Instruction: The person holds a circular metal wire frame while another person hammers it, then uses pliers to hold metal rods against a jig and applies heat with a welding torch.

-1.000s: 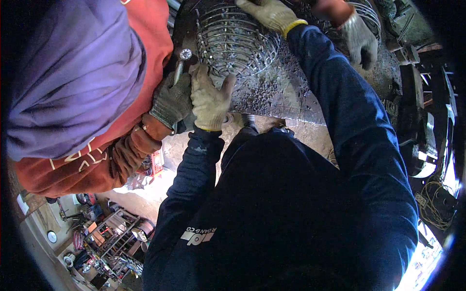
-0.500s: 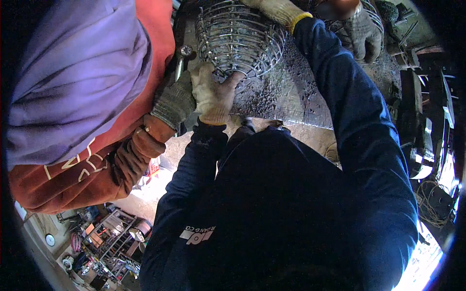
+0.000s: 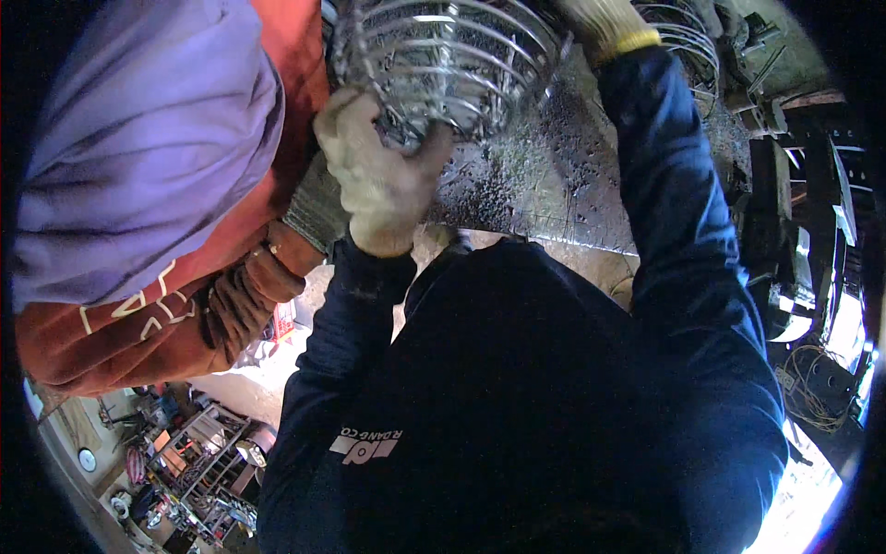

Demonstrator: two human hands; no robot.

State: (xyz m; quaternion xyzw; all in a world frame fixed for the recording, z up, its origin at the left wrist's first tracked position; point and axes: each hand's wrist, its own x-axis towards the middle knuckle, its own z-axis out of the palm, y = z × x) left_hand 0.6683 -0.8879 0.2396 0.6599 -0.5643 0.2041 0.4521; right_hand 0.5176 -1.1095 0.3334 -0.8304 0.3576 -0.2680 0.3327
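I am seeing the left hand [image 3: 380,180] pinching the near end of the wire cage [image 3: 452,69]. Right hand [image 3: 604,23]: I cannot tell finger state.

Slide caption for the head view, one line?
Gloved left hand gripping the near end of a wire frame over a bench, right hand by its right side, co-worker at left.

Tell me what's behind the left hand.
Past the left hand's left edge, part of the co-worker's glove shows; the rest is covered, including anything it holds. The wire frame's near end shows between thumb and fingers.
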